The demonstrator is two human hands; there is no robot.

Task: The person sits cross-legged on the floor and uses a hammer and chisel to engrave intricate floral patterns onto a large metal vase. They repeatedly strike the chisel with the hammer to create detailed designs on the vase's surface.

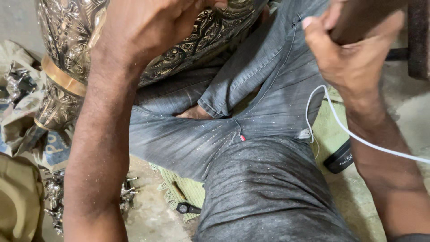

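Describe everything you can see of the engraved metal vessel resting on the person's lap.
The engraved metal vessel is large and rounded, with shiny silver-toned metal covered in dense leaf and floral relief, dark in the recesses. A smooth brass-coloured band circles it above a narrower engraved part. It lies tilted across the person's jeans, partly cut off by the frame. The left hand presses on its upper surface.

A dusty grey concrete floor (148, 219) in soft daylight; a frayed green mat (190, 190) lies on it, dark furniture (419, 40) at right.
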